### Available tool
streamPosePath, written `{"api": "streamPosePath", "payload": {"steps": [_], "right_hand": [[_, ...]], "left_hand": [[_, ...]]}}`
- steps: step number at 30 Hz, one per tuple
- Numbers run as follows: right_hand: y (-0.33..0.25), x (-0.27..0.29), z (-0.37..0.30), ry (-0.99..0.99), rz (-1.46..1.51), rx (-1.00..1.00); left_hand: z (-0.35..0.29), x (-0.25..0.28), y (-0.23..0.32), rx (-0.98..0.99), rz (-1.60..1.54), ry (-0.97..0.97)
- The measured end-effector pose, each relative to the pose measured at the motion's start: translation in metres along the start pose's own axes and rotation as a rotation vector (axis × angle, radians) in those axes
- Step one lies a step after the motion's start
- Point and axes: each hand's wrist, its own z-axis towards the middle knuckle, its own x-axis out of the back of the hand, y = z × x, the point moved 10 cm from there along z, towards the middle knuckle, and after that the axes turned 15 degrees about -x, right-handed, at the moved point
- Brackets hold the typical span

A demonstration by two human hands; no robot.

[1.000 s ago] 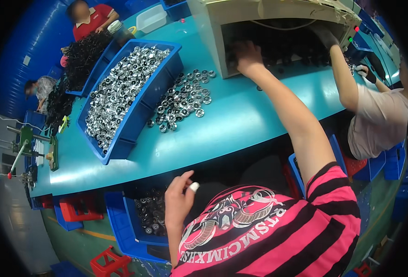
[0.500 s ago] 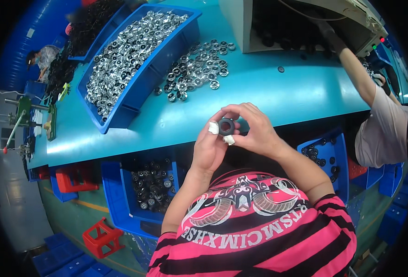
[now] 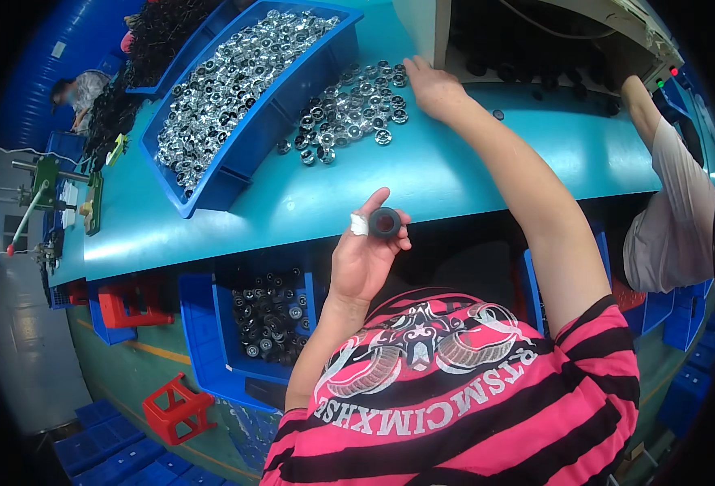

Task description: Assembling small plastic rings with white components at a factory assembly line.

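Grasping a black ring point(image 3: 385, 236) in the fingers of the left hand point(image 3: 360, 263) at mid-frame, with its hole turned toward the camera; holding the right hand point(image 3: 440, 94) out at upper centre, just right of loose silver discs point(image 3: 354, 130) on the desk point(image 3: 446, 178), much nearer to them than the left; cannot tell of any grasp in its half-hidden fingers; at upper left, beside the discs, a blue tub point(image 3: 272, 126) full of more

The right hand point(image 3: 438, 92) has left the black ring point(image 3: 385, 235) and reached toward the loose shiny wheels point(image 3: 350, 115).
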Motion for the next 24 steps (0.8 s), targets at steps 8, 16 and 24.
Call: {"api": "streamPosePath", "payload": {"steps": [8, 16, 24], "right_hand": [[0.007, 0.004, -0.021, 0.116, 0.205, 0.124], [0.012, 0.028, -0.055, 0.112, 0.367, 0.174], [0.015, 0.058, -0.135, -0.206, 0.951, 0.011]], "left_hand": [[-0.001, 0.006, 0.004, -0.011, -0.073, 0.038], [-0.003, 0.011, 0.007, -0.03, -0.117, 0.043], [-0.009, 0.031, 0.012, -0.116, -0.07, 0.034]]}}
